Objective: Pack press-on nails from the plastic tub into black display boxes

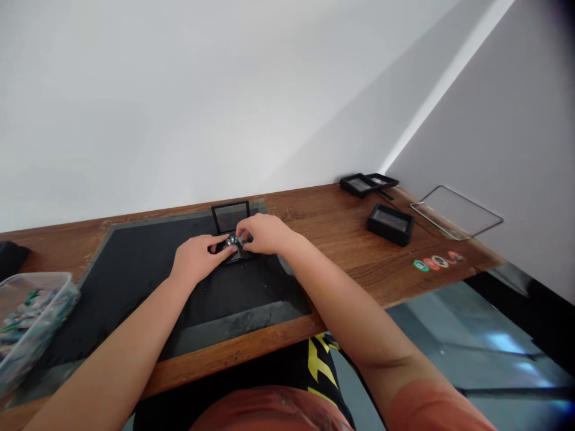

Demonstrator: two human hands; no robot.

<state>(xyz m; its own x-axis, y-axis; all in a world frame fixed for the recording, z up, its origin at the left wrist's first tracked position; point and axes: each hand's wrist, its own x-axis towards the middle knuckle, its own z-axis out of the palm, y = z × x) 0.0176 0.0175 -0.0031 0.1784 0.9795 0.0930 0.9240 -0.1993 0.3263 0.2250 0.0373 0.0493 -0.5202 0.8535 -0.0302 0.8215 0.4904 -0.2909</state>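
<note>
A small black case with its framed clear lid (231,216) standing upright lies on the dark mat. Over its base, my left hand (195,258) pinches a small shiny silver-and-green piece (232,240) between thumb and fingers. From the other side my right hand (266,233) has its bent fingertips closed on the same piece. Both hands cover much of the case base, and the piece is too small to name exactly.
At left stands a clear plastic tub (40,317) of small colourful packets, with a black object (11,257) behind it. On the wooden table's right side are a black case (390,224), more black cases (359,184), round stickers (435,262) and a wire frame (458,212).
</note>
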